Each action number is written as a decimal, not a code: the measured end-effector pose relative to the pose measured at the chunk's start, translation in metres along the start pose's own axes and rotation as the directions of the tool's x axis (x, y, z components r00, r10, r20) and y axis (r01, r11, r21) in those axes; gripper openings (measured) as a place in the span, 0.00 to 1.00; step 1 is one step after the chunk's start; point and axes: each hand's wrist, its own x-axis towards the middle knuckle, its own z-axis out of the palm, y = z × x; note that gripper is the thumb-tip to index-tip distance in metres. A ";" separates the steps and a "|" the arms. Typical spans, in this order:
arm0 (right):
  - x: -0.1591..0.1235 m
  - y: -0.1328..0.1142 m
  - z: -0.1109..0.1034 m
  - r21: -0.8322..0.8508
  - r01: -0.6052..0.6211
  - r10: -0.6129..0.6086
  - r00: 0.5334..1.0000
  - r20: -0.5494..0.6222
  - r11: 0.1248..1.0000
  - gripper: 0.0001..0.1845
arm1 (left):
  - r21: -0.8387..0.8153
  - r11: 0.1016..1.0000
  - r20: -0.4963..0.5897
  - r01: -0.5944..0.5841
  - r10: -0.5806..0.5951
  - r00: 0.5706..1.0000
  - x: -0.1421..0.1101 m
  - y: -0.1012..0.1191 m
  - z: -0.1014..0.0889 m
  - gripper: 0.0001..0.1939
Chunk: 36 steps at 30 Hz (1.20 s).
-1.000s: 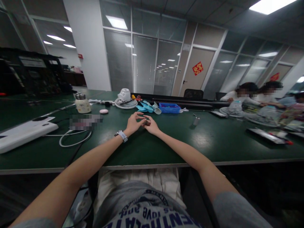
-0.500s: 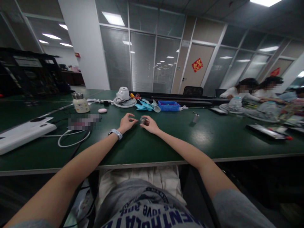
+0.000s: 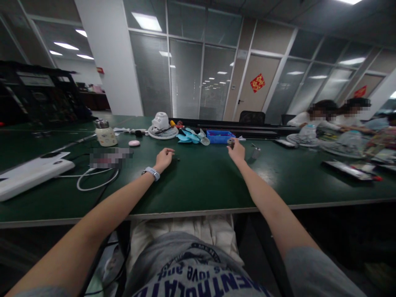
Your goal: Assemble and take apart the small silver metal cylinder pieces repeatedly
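Observation:
My right hand grips a small metal cylinder between thumb and fingers, in front of the blue bin. Just right of that hand, another metal cylinder with a thin shaft on top stands on the table. My left hand, with a watch on its wrist, rests on the green tabletop. Its fingers are loosely bent and nothing shows in them. Beside its fingertips lies a tiny dark piece, too small to name.
Behind the hands are a white fan body, blue fan blades and a blue bin. To the left are a cream bottle, a pink round item, a cable and a long white device. Co-workers sit at far right.
My right hand has carried the metal cylinder rightward and away from my left hand, close to the other cylinder. My left hand stays in place, its fingers more relaxed; a tiny dark piece now shows beside it.

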 end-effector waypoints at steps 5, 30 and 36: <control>0.008 0.056 -0.021 -0.171 -0.282 0.279 0.959 -0.046 0.944 0.25 | -0.026 0.999 0.020 -0.026 0.027 0.999 0.003 -0.003 0.000 0.17; -0.079 -0.135 0.065 0.521 0.540 -0.745 0.561 0.362 0.660 0.21 | 0.076 0.996 -0.052 0.038 -0.034 0.998 -0.007 0.006 -0.010 0.11; -0.082 -0.136 0.069 0.584 0.507 -0.764 0.526 0.373 0.634 0.19 | 0.079 0.996 -0.037 0.042 -0.039 0.999 -0.006 0.004 -0.008 0.12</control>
